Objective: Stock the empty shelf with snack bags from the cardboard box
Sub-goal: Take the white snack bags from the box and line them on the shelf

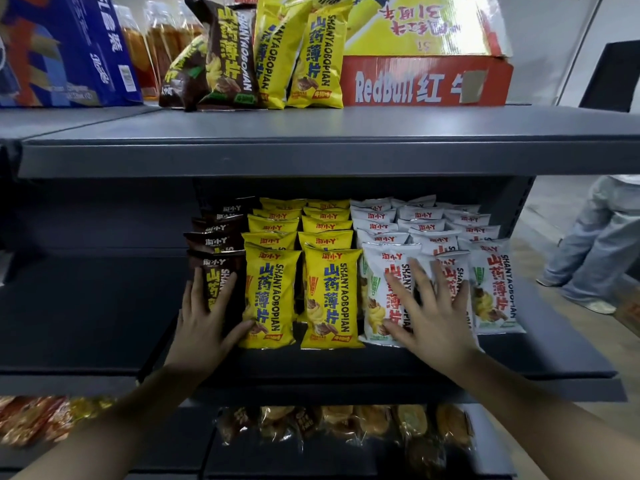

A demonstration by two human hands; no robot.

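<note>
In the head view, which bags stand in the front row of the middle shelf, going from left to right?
brown bag → first yellow bag → second yellow bag → first white bag → second white bag → third white bag

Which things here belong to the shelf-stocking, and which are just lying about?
Job: rows of dark brown snack bags, yellow snack bags, white snack bags; dark grey metal shelf; left hand and right hand flat on front bags.
Lying about: red RedBull cardboard carton; blue printed carton; clear bottles of amber drink; wrapped buns below.
</note>
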